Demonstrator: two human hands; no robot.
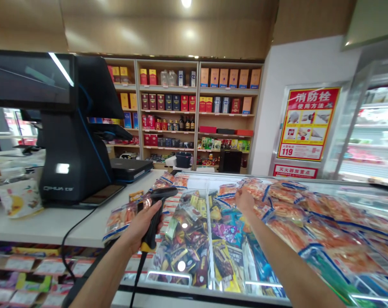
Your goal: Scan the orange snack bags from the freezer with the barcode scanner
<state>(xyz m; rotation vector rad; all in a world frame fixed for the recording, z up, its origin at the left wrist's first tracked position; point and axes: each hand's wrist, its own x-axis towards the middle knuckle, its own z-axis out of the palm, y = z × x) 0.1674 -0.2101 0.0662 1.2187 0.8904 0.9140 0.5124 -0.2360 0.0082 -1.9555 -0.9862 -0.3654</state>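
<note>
My left hand (pixel 141 227) is wrapped round the grip of a black and yellow barcode scanner (pixel 154 224), whose cord hangs down. The scanner's head is over clear packets of orange-red food (pixel 125 217) on the counter's edge and freezer glass. Across the glass, my right hand (pixel 245 201) is closed at the near left side of a heap of similar blue-edged packets (pixel 288 209). Its fingers seem to pinch one clear packet (pixel 256 188), though the fingertips are partly hidden.
A black till with a screen (pixel 75 141) stands on the white counter (pixel 68 224) at left. Under the glass lid of the chest freezer (pixel 209 239) lie many wrapped ice creams. Shelves of boxed bottles (pixel 168 102) line the back; a red fire-hydrant notice (pixel 309 124) hangs right.
</note>
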